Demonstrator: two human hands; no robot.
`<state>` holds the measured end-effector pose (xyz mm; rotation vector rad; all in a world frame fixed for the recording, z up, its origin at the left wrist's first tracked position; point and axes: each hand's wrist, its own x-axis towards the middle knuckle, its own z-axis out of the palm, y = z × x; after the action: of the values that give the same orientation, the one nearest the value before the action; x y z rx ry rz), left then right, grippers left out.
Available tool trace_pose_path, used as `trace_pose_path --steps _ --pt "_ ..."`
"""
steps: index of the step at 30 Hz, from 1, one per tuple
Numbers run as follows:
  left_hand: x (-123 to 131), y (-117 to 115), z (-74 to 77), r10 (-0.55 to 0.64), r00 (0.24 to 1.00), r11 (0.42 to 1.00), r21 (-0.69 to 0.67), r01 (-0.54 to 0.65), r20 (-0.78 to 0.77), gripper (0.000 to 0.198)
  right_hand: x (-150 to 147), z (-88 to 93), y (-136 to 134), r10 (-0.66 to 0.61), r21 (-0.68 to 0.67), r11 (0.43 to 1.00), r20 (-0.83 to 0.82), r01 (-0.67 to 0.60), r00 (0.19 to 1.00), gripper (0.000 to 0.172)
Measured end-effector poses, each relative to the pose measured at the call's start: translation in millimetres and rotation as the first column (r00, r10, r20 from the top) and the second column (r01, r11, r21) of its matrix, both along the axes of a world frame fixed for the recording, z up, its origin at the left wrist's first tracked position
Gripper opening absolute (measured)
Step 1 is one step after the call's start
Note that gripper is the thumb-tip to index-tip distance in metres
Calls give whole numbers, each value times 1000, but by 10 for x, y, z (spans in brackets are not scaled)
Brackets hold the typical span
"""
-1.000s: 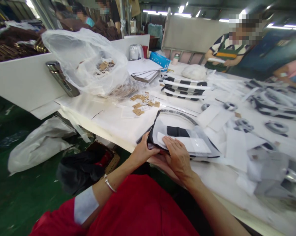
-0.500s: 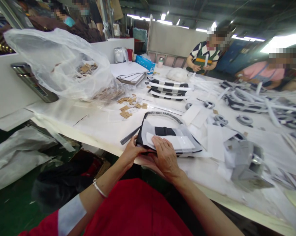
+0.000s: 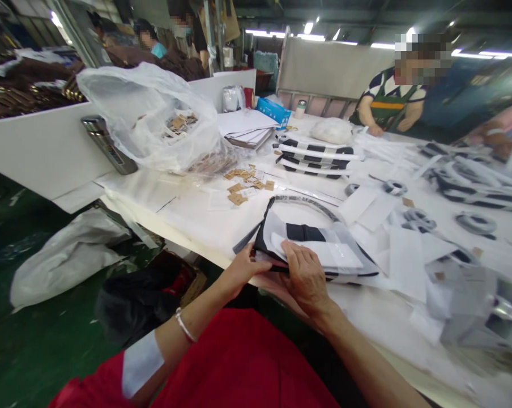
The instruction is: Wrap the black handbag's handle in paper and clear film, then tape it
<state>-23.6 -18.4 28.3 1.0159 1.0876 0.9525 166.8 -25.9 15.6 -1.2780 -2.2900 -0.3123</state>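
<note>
Since half a second ago, your view swings back to the left, and the co-worker (image 3: 387, 102) at 1 o'clock lowers a hand (image 3: 375, 131) from chest height toward the white strips (image 3: 385, 148) on the table (image 3: 183, 207). Both your hands stay on the handbag (image 3: 306, 232).

The handbag lies flat at the near edge of the table, directly in front of you. A translucent sheet (image 3: 348, 237) covers its face, and a white packet (image 3: 336, 256) rests on top. The handle (image 3: 309, 202) arches away at its 12 o'clock.

Your left hand (image 3: 241, 270) is at the handbag's 8 o'clock corner, thumb and forefinger clamped on it. Your right hand (image 3: 304, 277) is at 6 o'clock: its fingers lie together on the packet; the thumb is partly hidden, so you cannot tell whether it grips.

Around the handbag, a dark strip (image 3: 244, 241) lies at 9 o'clock, cardboard tags (image 3: 238, 198) at 10, a clear plastic bag (image 3: 152, 139) and a steel flask (image 3: 111, 148) farther out at 10, stacked checked bags (image 3: 313, 156) at 12, and white paper sheets (image 3: 408, 263) at 3.
</note>
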Motion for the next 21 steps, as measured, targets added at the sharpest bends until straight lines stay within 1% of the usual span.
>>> trace_pose_path --steps 1,2,3,4,5,6,7,8,9,10,11,12,13,16,18,21 --pt "-53 -65 -7 -18 983 992 121 41 -182 67 -6 13 1 -1 1 1000 1 1 1000 50" --pt "-102 -134 -6 4 926 965 244 95 -377 72 -12 26 1 -4 -1 1000 0 4 1000 49" --pt "-140 -201 3 75 831 919 363 158 -551 77 -19 37 1 -8 -6 1000 -1 8 1000 49" --pt "-161 -260 18 183 712 853 469 228 -678 77 -26 44 2 -11 -12 1000 0 11 1000 49" --pt "-163 -307 37 300 593 769 557 312 -747 74 -31 49 2 -14 -17 1000 4 14 1000 48" --pt "-146 -338 54 407 493 673 618 406 -769 70 -35 51 1 -17 -17 1000 7 17 1000 48" --pt "-111 -350 62 498 417 574 650 498 -760 64 -37 52 1 -18 -15 1000 8 18 1000 45" --pt "-64 -344 58 574 360 485 659 575 -736 59 -38 53 0 -16 -12 1000 5 16 1000 43" --pt "-12 -323 38 636 319 409 658 632 -703 55 -38 54 -1 -12 -7 1000 -1 12 1000 39" --pt "40 -289 3 680 290 353 647 676 -674 51 -37 55 -2 -6 -2 1000 -12 6 1000 36" --pt "84 -250 -42 709 266 317 633 707 -653 49 -36 56 -4 1 0 1000 -21 -1 1000 33" --pt "116 -208 -93 727 245 300 618 727 -641 47 -36 57 -7 11 1 1000 -29 -11 999 31" --pt "134 -170 -142 735 229 296 606 738 -638 46 -36 55 -9 20 3 1000 -35 -20 999 30" --pt "119 -93 -221 713 206 321 573 754 -671 45 -39 38 -12 31 4 1000 -37 -31 999 30" --pt "91 -71 -200 688 216 320 557 766 -692 45 -40 17 -9 27 3 1000 -42 -27 999 31" --pt "87 -56 -121 651 230 323 538 779 -723 46 -36 -9 2 10 5 1000 -54 -10 999 30"
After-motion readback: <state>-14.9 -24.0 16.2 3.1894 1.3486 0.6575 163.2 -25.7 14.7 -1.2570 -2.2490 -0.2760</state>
